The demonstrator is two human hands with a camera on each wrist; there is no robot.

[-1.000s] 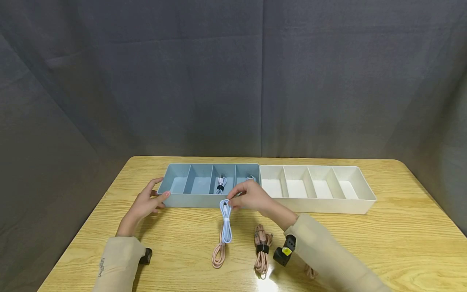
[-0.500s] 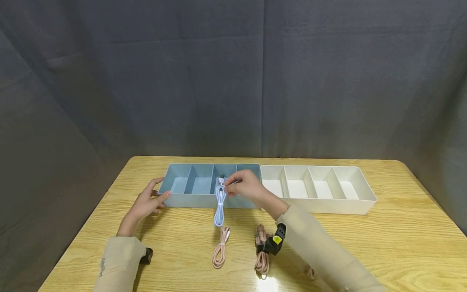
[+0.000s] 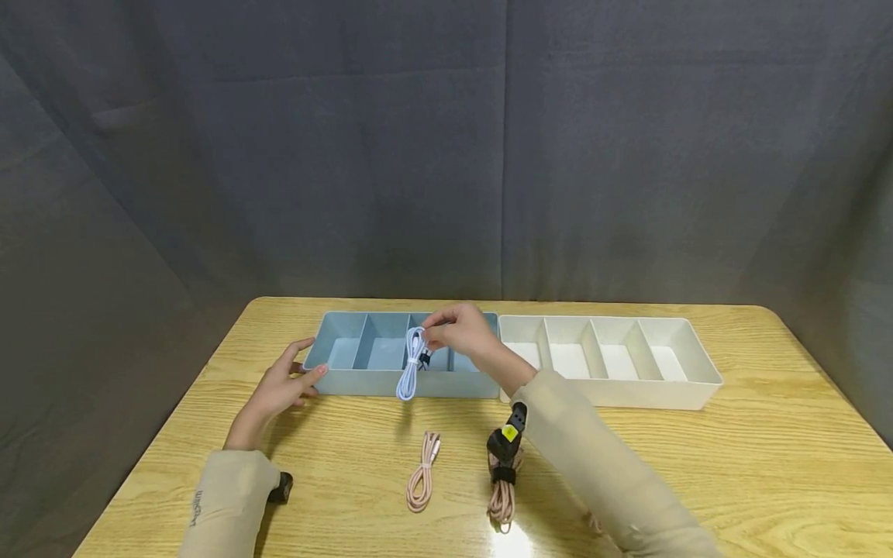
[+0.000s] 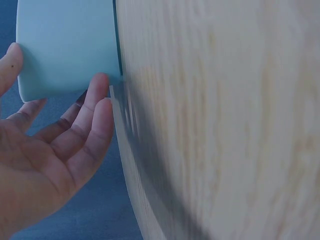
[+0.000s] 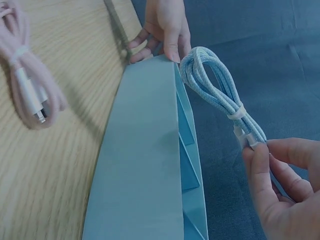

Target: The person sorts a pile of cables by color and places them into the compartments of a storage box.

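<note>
My right hand [image 3: 462,335] pinches one end of a coiled light-blue cable [image 3: 412,372], which hangs over the front wall of the blue divided box [image 3: 377,383]. In the right wrist view the cable [image 5: 215,85] slants up from the thumb and fingertips of that hand [image 5: 285,185], a white tie round it. My left hand [image 3: 277,387] rests against the box's left end; the left wrist view shows its fingers [image 4: 95,117] spread at the corner of the box [image 4: 67,50]. Behind the held cable, a black-strapped cable [image 3: 425,359] lies partly hidden in the third compartment.
A white divided box [image 3: 614,394] stands at the blue box's right end. Nearer the front lie a pink cable [image 3: 421,477] and a pink bundle with a black strap [image 3: 501,496]. Another pink cable [image 3: 594,523] is mostly covered by the right sleeve.
My right hand has moved left and away from me, carrying the light-blue cable from in front of the blue box up over its front wall. The left hand has stayed in place.
</note>
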